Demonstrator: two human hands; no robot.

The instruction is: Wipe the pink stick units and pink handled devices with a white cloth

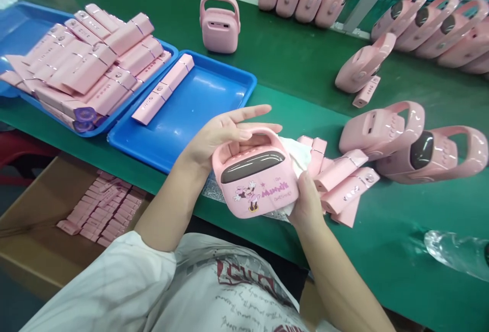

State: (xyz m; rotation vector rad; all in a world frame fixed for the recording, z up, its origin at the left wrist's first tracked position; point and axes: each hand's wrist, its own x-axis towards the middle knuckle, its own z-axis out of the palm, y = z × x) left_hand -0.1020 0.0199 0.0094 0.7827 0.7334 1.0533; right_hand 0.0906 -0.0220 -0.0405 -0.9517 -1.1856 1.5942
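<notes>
A pink portable speaker [260,184] with a carry handle, a dark glossy window and a printed cartoon mouse faces up in front of me. My left hand [225,136] is at its handle, thumb laid over the top and some fingers stretched out behind. On the speaker's right side, my right hand [307,197] grips the edge, with a white cloth [300,154] partly hidden behind the speaker. Just right of that hand lies a loose heap of pink bar-shaped pieces [344,182].
One pink bar [164,90] lies in a blue tray [214,75]; a second tray [105,128] is piled with more. Similar speakers [219,29] stand at the back and right [382,128]. A clear plastic bottle [454,250] lies right. A cardboard box [23,240] holds pink pieces.
</notes>
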